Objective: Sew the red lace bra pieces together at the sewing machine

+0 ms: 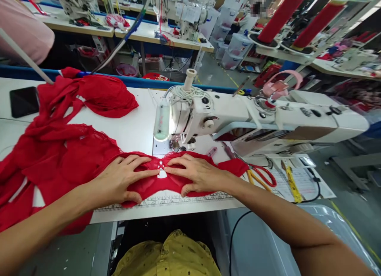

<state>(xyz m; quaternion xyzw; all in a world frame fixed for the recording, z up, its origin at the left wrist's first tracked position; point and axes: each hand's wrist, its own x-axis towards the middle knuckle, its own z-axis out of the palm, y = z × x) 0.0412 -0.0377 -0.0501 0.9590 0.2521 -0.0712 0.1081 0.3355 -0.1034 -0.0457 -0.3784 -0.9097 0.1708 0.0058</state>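
Observation:
A red lace garment [74,157] lies spread on the white sewing table [133,125], its middle part just in front of the sewing machine's needle area [175,145]. My left hand [125,178] lies flat on the red fabric, fingers stretched toward the centre. My right hand [198,172] presses flat on the fabric from the other side, fingertips almost meeting those of the left at a small cut-out. Neither hand grips anything. A ruler strip [166,200] runs along the table's front edge below the hands.
The white sewing machine [268,117] stretches to the right, with a lit lamp [162,121]. Red-handled scissors [262,174] and a yellow tape [293,184] lie at right. A black phone [24,101] sits at far left. More red fabric [104,93] is piled behind. Other workstations fill the background.

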